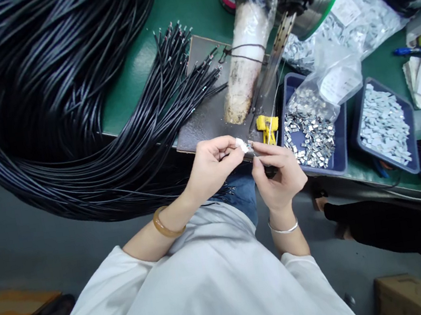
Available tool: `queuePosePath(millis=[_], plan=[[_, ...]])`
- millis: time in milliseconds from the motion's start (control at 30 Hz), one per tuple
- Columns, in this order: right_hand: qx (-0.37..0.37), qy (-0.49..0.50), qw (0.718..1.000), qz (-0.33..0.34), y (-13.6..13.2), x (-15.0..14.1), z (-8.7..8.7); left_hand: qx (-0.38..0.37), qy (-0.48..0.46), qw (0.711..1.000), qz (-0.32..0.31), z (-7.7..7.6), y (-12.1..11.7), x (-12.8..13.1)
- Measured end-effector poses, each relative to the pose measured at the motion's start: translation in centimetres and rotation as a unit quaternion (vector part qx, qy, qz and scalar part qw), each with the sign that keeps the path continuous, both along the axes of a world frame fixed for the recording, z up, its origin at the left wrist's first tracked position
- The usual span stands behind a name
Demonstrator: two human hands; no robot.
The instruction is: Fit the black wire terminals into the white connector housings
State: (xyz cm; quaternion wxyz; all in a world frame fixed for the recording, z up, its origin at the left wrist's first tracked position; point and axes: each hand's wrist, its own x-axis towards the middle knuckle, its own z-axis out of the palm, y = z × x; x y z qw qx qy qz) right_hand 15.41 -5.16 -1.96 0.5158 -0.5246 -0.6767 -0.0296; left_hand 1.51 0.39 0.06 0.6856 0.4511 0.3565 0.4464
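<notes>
At the front edge of the bench, my left hand point(214, 167) is closed in a pinch, with a small white piece point(241, 145) at its thumb and fingertips. Facing it, the thumb and fingers of my right hand point(282, 174) are drawn together around a tiny metallic part point(249, 145) that touches or nearly touches the white piece. Its exact kind is too small to make out. Just beyond my right fingers lies a yellow tool point(268, 126). A blue tray point(343, 144) of small metal shells stands right of my right hand.
A large bundle of black cables point(88, 166) covers the left, its stripped ends on a dark board point(205, 121). A plastic-wrapped fixture point(245, 51) leans over the board. A second tray point(414, 146) holds pale blue pieces. A solder-like wire spool point(324, 1) and plastic bags point(364, 16) sit behind; a person's leg point(389, 225) is at right.
</notes>
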Motion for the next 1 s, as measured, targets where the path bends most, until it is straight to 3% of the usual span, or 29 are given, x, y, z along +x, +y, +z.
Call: queuePosePath(millis=[167,567,1000], plan=[[0.019,-0.05,0.999,-0.007,0.3,0.1,-0.2,0.014,0.024,0.999,0.028,0.3,0.3,0.3],[-0.035,0.029,0.999,0.003,1.2,0.4,0.4,0.02,0.034,0.998,0.049,0.1,1.2,0.9],[-0.023,0.028,0.999,0.009,1.3,0.2,0.8,0.036,0.063,0.997,0.04,0.4,1.2,0.4]])
